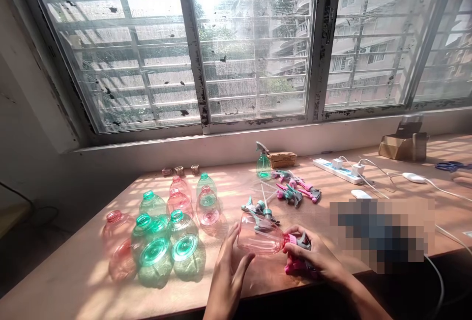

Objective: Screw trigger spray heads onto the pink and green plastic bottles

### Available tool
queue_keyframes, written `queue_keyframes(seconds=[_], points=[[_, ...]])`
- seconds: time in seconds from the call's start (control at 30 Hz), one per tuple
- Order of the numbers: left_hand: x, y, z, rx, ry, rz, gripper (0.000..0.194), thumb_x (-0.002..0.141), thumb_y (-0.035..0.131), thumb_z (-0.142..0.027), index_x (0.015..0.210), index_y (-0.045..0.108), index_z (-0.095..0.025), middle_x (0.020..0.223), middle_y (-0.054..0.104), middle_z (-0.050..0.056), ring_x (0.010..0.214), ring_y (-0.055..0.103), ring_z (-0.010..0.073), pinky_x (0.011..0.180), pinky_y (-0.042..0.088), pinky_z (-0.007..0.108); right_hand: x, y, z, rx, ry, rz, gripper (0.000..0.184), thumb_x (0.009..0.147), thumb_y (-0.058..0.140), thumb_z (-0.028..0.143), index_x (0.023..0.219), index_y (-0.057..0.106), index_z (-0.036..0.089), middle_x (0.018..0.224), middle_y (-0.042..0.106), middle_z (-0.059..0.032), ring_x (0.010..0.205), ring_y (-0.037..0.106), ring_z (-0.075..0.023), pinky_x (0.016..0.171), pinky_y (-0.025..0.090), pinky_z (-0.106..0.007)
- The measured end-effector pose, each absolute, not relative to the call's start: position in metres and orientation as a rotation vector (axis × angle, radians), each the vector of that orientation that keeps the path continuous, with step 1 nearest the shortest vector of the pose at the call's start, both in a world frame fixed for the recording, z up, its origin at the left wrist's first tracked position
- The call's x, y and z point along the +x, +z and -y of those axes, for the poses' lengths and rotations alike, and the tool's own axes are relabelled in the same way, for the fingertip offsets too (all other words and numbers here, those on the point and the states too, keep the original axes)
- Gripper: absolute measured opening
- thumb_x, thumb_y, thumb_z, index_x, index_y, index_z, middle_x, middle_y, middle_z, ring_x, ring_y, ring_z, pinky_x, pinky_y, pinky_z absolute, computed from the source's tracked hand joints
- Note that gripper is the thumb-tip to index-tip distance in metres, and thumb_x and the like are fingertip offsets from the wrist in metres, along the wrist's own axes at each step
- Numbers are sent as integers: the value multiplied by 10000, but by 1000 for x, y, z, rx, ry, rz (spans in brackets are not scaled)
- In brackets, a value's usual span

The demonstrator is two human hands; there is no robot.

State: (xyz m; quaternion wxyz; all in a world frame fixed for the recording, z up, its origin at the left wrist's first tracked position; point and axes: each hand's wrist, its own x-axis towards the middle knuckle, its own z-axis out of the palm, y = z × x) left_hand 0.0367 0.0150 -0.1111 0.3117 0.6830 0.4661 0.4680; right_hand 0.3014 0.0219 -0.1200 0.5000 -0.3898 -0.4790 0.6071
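Observation:
A clear pink spray bottle [260,236] lies on its side in the air over the near part of the table, its base toward the left. My right hand [313,253] is closed round the pink collar of the grey and pink spray head [293,240] at the bottle's neck. At the base end, my left hand [228,261] is open, thumb and fingers apart; whether it touches the plastic I cannot tell. Beneath the right hand shows another pink trigger [293,265]. Just behind the bottle lie grey-green spray heads [254,207], one with its tube pointing up.
Several open pink and green bottles [151,231] stand at the left. Pink and grey spray heads [289,193] lie farther back, near a finished green spray bottle [263,165]. A power strip [337,170] with cables, a cardboard box [401,145] and blue scissors [452,165] are right.

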Motion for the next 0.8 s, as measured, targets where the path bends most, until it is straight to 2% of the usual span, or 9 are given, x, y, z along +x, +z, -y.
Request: queue_keyframes(seconds=[0.1,0.2,0.37,0.47,0.57,0.67,0.8], points=[[35,-115,-18,1829,1277,-1253,552,941,687,-428,1463,572,-294,1560,582,102,1496,485,319,1252,353,505,302,-120,-21,-932,1463,1133,526,754,923,517,1035,602,210,719,789,-1,589,774,-190,583,662,-315],[36,-113,-16,1799,1240,-1277,622,896,749,-450,1468,563,-292,1540,603,104,1476,509,331,1246,361,509,302,-121,-21,-938,1472,1170,518,769,919,498,1036,584,208,672,792,-8,595,786,-209,601,661,-325],[38,-108,-13,1737,1243,-1216,516,980,630,-484,1446,579,-270,1521,624,117,1477,514,326,1230,394,487,302,-121,-22,-953,1476,1204,521,772,920,479,1045,575,201,666,800,-19,598,792,-226,610,668,-347],[37,-109,-15,1800,1260,-1227,517,975,648,-428,1465,563,-286,1564,573,107,1511,466,307,1254,353,483,301,-118,-21,-949,1480,1153,521,766,919,499,1038,588,203,684,792,-7,595,770,-200,619,678,-350],[36,-110,-16,1858,1287,-1241,473,959,678,-395,1417,591,-311,1539,574,84,1470,505,289,1238,374,471,300,-117,-19,-946,1494,1075,529,741,937,498,1026,589,218,739,783,11,606,756,-183,577,675,-328],[37,-108,-16,1841,1269,-1242,533,925,724,-445,1418,578,-302,1520,580,95,1454,514,306,1233,373,488,300,-118,-19,-947,1504,1079,547,738,940,494,1045,579,220,711,783,12,612,769,-191,598,675,-326],[38,-108,-14,1774,1266,-1248,522,957,656,-501,1408,581,-251,1515,582,140,1443,523,331,1220,381,521,301,-119,-20,-960,1476,1180,563,733,939,496,1052,577,206,649,791,-7,605,789,-219,612,665,-325]])
